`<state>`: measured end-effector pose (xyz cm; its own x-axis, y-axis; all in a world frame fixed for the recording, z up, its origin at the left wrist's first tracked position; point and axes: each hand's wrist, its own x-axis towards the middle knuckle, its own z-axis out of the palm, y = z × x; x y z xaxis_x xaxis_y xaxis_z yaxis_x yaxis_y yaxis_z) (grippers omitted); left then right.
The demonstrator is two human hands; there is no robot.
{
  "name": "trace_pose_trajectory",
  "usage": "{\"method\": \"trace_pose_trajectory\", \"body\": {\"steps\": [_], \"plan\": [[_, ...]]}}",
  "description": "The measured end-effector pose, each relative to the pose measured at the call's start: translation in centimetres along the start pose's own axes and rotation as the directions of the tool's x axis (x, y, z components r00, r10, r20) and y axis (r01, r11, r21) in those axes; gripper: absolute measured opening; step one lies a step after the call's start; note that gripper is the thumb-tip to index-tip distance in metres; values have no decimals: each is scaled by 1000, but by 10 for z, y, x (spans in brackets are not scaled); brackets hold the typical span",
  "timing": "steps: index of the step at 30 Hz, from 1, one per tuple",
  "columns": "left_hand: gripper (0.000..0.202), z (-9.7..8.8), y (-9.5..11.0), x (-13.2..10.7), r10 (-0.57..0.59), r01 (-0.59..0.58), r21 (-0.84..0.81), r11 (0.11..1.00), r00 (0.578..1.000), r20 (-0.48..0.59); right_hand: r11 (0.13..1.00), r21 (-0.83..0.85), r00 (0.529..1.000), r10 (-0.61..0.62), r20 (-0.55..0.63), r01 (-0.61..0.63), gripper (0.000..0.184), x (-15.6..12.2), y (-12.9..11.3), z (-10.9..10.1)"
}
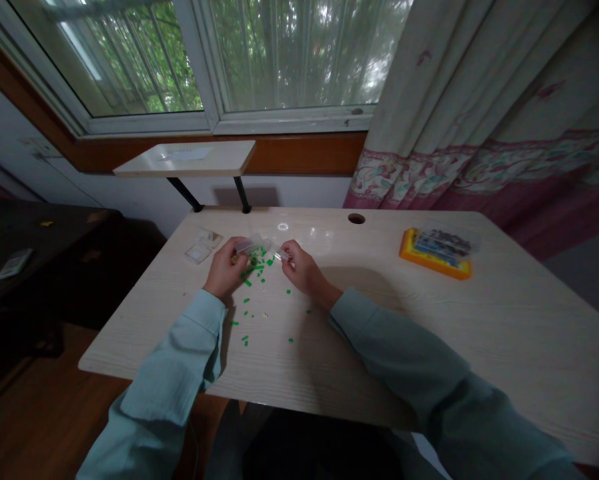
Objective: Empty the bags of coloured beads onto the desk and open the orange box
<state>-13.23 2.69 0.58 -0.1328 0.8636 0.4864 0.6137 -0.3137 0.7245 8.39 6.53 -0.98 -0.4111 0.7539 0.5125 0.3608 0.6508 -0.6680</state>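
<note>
Green pieces [246, 300]: strewn over the tabletop [169, 327], thickest near the hands!
Left hand [226, 269]: apart from its partner, pinching clear plastic [250, 244].
Right hand [300, 269]: pinching clear plastic too.
Clear plastic: between the hands, long axis running roughly left-right.
Hard to see: ends finger-covered, outline blurred; one part or two, can't tell!

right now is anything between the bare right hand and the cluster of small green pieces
Only the clear plastic piece held in the right hand, jutting toward the green cluster; nothing else visible stands between.
</note>
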Motion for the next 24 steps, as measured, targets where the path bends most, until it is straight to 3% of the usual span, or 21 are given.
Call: {"method": "trace_pose_trajectory", "body": {"steps": [8, 15, 21, 24], "plan": [[34, 0, 1, 1, 26, -25, 67, 997, 1000, -6, 1000, 11, 1000, 4, 17, -5, 27, -3, 4, 4], [36, -2, 5, -1, 53, -54, -30, 998, 998, -19, 1000, 10, 1000, -6, 28, 6, 35, -4, 6, 4], [33, -3, 5, -2, 22, -21, -83, 996, 1000, 14, 999, 16, 999, -34, 21, 34, 54, -5, 8, 3], [31, -3, 6, -2, 14, -14, -95, 995, 1000, 4, 999, 13, 999, -35, 6, 35, 52, -4, 7, 2]]}}
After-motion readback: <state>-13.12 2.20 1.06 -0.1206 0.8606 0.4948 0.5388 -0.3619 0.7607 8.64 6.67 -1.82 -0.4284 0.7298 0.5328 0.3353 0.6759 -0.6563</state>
